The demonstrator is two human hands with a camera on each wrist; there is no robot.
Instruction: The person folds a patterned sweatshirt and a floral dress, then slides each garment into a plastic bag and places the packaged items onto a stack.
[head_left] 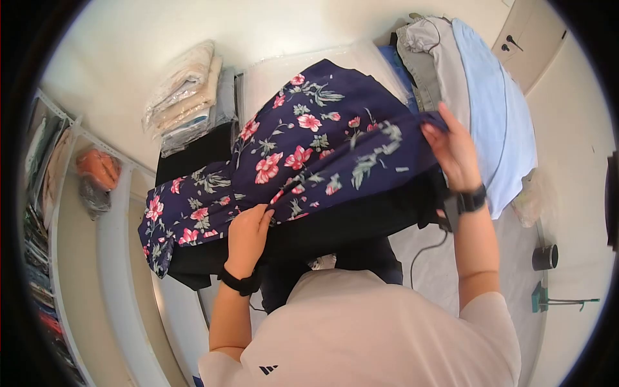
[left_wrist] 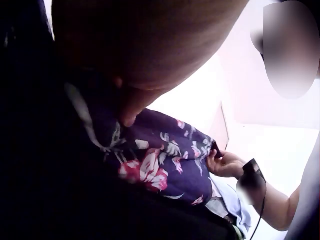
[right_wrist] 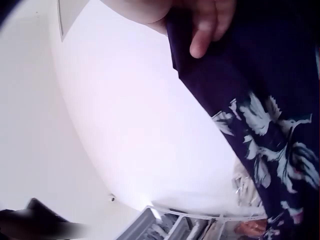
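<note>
A navy dress (head_left: 309,138) with pink flowers and grey-green leaves lies stretched across a black-covered table, its narrower end to the left and its wide skirt to the right. My left hand (head_left: 248,235) pinches the near edge around the middle, where the cloth gathers into folds. At the right, my right hand (head_left: 454,151) holds the hem corner, lifted and pulled taut. The right wrist view shows the fingers (right_wrist: 200,42) curled over the folded hem of the cloth. From the left wrist, the floral fabric (left_wrist: 150,170) runs across to the right hand (left_wrist: 225,164).
Plastic-wrapped folded garments (head_left: 187,93) are stacked at the back left, beside a clear plastic sheet (head_left: 271,74). Light blue and grey clothes (head_left: 496,116) drape at the right. Shelves with clothes (head_left: 42,258) line the left wall. A cable (head_left: 419,251) hangs near the right wrist.
</note>
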